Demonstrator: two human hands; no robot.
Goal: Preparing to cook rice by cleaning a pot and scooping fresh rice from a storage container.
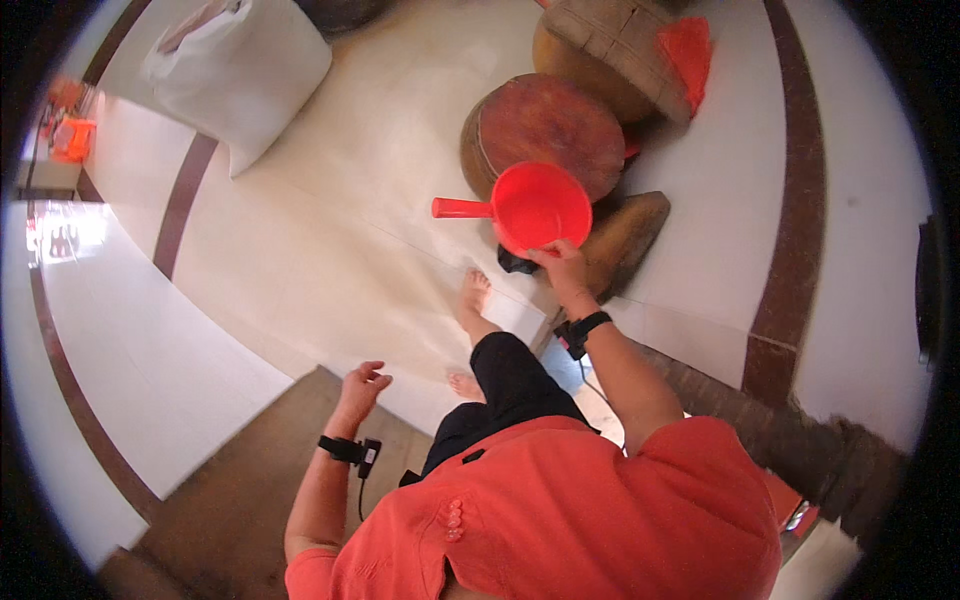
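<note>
My right hand (pixel 562 264) grips the near rim of a red plastic dipper (pixel 541 210), whose straight handle points left. The inside of its bowl faces up, and nothing shows in it. Behind the dipper stands a round drum-like vessel (pixel 551 131) with a reddish-brown top; the bowl covers part of its near edge. My left hand (pixel 365 386) hangs over the floor near a brown mat, fingers apart and slightly bent, holding nothing. Both wrists wear black straps with small devices.
A large white sack (pixel 240 75) stands at the upper left. Beyond the round vessel lies a brown covered object (pixel 600 52) with red plastic on it. A brown wedge-like object (pixel 630 236) lies right of the dipper. A brown mat (pixel 277 457) covers the lower-left floor.
</note>
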